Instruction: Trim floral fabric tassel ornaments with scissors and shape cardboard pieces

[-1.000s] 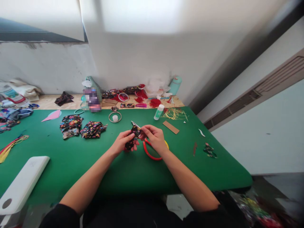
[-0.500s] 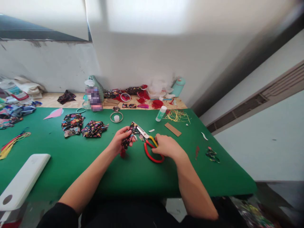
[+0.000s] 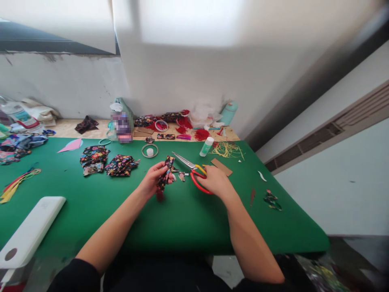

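My left hand (image 3: 153, 178) grips a narrow strip of black floral fabric (image 3: 166, 172), with a bit of red hanging below it. In my right hand (image 3: 214, 180) is a pair of scissors (image 3: 198, 183) with red and yellow handles. The scissor blades point up and left, apart from the fabric, and look nearly closed. Small fabric scraps (image 3: 181, 176) lie on the table between my hands. Part of the strip is hidden behind my left fingers.
Floral fabric pieces (image 3: 122, 165) lie left on the green table (image 3: 182, 227). A glue stick (image 3: 206, 146), a cardboard strip (image 3: 221, 166) and yellow threads (image 3: 227, 150) are at right. A ring (image 3: 150, 151) surrounds a white cap. A white power bank (image 3: 33, 231) sits front left.
The scissors have come away from the fabric strip, moving right and up a little with my right hand. My left hand keeps its hold on the strip, nearly in place.
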